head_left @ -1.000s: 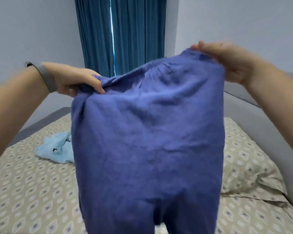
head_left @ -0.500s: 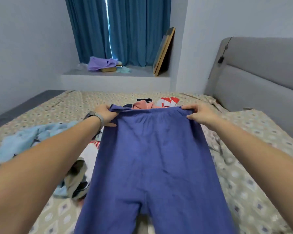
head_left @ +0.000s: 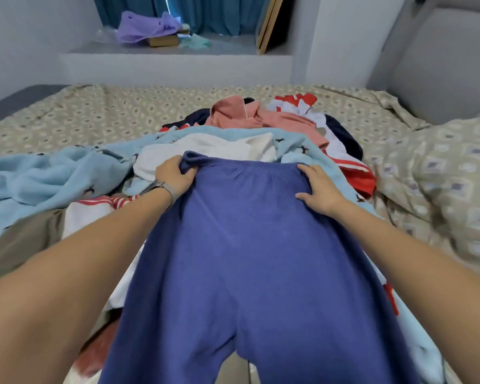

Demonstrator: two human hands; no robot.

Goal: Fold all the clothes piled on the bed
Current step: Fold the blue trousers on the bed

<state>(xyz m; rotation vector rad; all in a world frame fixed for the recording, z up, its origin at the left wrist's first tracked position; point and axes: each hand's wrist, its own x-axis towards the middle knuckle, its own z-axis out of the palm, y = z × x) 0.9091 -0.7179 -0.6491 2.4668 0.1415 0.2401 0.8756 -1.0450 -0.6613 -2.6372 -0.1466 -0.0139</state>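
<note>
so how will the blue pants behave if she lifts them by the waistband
Probably floppy: the blue pants drape over the clothes pile and follow its bumps. Likely light, since the left hand and right hand hold them by the waistband corners alone. The soft knit looks grippy, not slippery, but the legs would likely dangle and swing.

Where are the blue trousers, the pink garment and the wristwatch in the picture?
blue trousers (head_left: 250, 245): head view, on the seat of the fabric.
pink garment (head_left: 233, 113): head view, on its bunched upper fold.
wristwatch (head_left: 161, 187): head view, on the band at the left wrist.
</note>
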